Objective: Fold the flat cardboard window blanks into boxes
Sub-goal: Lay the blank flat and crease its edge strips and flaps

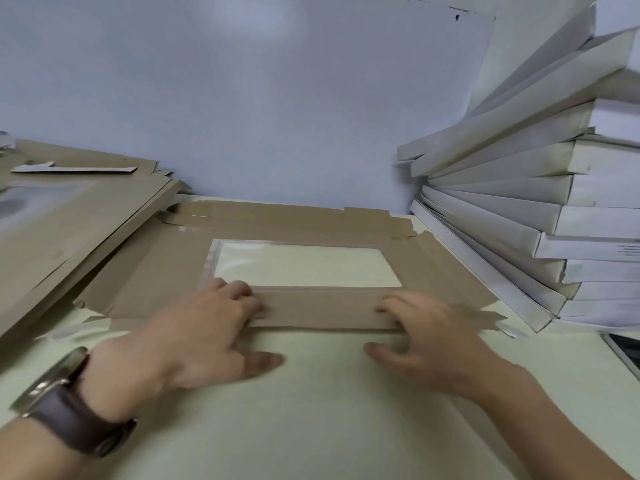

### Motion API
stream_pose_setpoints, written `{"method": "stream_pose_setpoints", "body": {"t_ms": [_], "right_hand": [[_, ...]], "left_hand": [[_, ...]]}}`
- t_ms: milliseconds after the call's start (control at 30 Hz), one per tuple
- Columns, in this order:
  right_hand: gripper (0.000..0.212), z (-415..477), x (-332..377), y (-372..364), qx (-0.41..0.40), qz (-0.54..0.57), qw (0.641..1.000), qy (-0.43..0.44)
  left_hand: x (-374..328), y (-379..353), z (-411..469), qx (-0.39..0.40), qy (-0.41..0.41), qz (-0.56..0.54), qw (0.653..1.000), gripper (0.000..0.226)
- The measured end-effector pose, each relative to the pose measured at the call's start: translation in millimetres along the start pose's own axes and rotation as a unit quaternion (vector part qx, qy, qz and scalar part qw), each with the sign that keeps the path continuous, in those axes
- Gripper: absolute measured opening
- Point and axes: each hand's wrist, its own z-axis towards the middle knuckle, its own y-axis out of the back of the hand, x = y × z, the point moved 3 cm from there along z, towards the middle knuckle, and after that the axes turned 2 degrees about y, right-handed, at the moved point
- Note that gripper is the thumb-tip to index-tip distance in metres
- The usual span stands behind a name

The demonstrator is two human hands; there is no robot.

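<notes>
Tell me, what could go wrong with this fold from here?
The flap is pressed only at its ends by the left hand and right hand, so the crease may run crooked. The left fingers sit at the edge of the window and might dent its film. The leaning boxes on the right could slide onto the blank.

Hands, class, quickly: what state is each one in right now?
Left hand: open, pressing down the folded near flap.
Right hand: open, pressing the same flap.
</notes>
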Motion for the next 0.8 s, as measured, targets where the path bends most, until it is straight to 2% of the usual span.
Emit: {"method": "stream_pose_setpoints", "body": {"t_ms": [100,233,333,433,567,700,800], "right_hand": [[0.08,9.5,34.7,-14.9,0.045,0.033,0.996,0.073],[0.083,20.3,64.7,-34.0,0.085,0.043,0.987,0.126],[0.082,25.3,64.0,-44.7,0.137,0.069,0.982,0.108],[0.088,25.0,54.5,-52.8,0.176,0.055,0.979,0.087],[0.088,19.4,37.1,-55.4,0.178,0.052,0.981,0.062],[0.102,8.7,7.6,-50.6,0.186,0.051,0.981,0.018],[0.103,-0.3,-14.8,-46.7,0.186,0.035,0.982,-0.012]], "left_hand": [[-14.0,-18.3,6.1,0.016,-0.029,-0.037,0.999,0.088],[-20.9,-38.2,11.4,0.048,-0.07,-0.038,0.996,0.086],[-18.6,-46.2,12.5,0.076,-0.077,-0.044,0.993,0.081],[-15.9,-48.0,11.5,0.089,-0.079,-0.034,0.992,0.085],[-12.8,-46.4,9.8,0.105,-0.067,-0.019,0.992,0.092],[-1.2,-42.5,6.3,0.133,-0.044,-0.016,0.99,0.089],[10.0,-41.5,1.0,0.138,-0.025,-0.01,0.99,0.087]]}}
